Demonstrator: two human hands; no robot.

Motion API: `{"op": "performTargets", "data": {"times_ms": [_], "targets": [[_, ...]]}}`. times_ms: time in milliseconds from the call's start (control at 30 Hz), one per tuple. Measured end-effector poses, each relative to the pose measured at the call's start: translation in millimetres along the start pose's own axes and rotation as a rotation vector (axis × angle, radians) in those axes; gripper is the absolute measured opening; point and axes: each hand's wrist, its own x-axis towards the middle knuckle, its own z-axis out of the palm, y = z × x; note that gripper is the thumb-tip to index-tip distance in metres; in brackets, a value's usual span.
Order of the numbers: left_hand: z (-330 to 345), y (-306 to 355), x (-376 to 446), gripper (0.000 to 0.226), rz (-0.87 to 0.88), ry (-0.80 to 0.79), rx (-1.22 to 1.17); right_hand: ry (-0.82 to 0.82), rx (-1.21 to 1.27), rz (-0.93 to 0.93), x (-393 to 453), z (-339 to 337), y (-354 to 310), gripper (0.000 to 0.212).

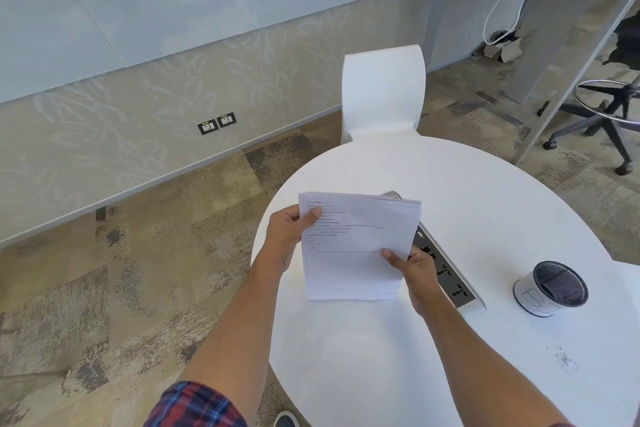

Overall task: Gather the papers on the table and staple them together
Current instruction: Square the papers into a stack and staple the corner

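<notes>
A stack of white printed papers point(356, 253) is held upright just above the round white table point(467, 204). My left hand point(289, 236) grips the stack's upper left edge, thumb on the front sheet. My right hand point(414, 270) pinches the lower right corner. The sheets look squared together, with their bottom edge close to the tabletop. No stapler can be made out in view; part of the table behind the papers is hidden.
A grey power strip module point(446, 270) lies on the table behind the papers. A white cylindrical cup point(550, 289) with a dark mesh top stands at the right. A white chair point(382, 94) faces the table's far side. A second table and stool stand far right.
</notes>
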Motion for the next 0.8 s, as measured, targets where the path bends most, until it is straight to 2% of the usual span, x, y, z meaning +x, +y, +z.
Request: {"op": "performTargets", "data": {"times_ms": [67, 167, 400, 533, 633, 667, 800], "targets": [[-1, 2, 4, 0.028, 0.018, 0.056, -0.031, -0.009, 0.001, 0.010, 0, 2, 0, 0.017], [-1, 5, 9, 0.010, 0.057, 0.107, -0.046, -0.023, 0.012, 0.020, -3, 3, 2, 0.015], [2, 4, 19, 0.027, 0.069, 0.187, -0.063, -0.022, -0.021, 0.097, -6, -2, 12, 0.017], [6, -3, 21, 0.026, 0.047, 0.217, -0.087, -0.064, -0.102, 0.140, -5, -10, 16, 0.019], [8, -7, 21, 0.026, 0.047, 0.197, -0.070, 0.012, -0.314, 0.094, -3, -29, 20, 0.045], [8, -7, 21, 0.025, 0.046, 0.190, -0.062, 0.068, -0.407, 0.072, -2, -37, 22, 0.046], [12, -6, 19, 0.019, 0.031, 0.170, -0.059, 0.319, -0.934, 0.105, -5, -72, 32, 0.025]]}}
